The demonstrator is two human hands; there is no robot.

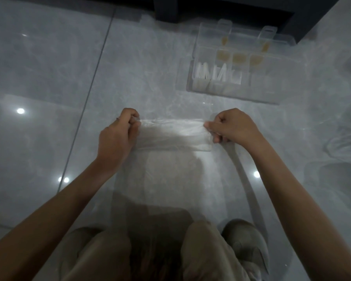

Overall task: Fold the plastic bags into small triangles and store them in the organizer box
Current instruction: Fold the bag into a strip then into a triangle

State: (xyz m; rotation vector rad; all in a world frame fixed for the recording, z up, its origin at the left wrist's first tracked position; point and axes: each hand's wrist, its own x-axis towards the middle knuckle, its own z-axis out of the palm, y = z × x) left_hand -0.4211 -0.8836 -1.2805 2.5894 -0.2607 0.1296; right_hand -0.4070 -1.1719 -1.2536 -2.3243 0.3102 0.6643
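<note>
Item 1. Plastic bag [170, 179]: clear, lying flat on the grey tiled floor [49, 78] just ahead of my knees [207, 250]. Its far end is turned over into a whitish folded band [174, 134] that runs left to right between my hands.

Item 2. Left hand [118, 136]: fingers [133, 115] curled, pinching the left end of the band.

Item 3. Right hand [233, 126]: fingers [211, 125] curled, pinching the right end of the band.

Item 4. Organizer box [231, 92]: clear plastic, open, on the floor beyond my right hand and apart from the bag. Front compartments on its left side hold white folded triangles [217, 73] standing on edge. The row behind holds yellowish pieces [239, 57]; too blurred to tell what they are.

Item 5. Loose bags [344, 142]: a crumpled clear heap at the right edge of the floor, well apart from the one I hold.

Item 6. Dark furniture [231, 9]: behind the box, at the top of the view.

Item 7. Shoe [245, 240]: pale, showing beside my right knee.
</note>
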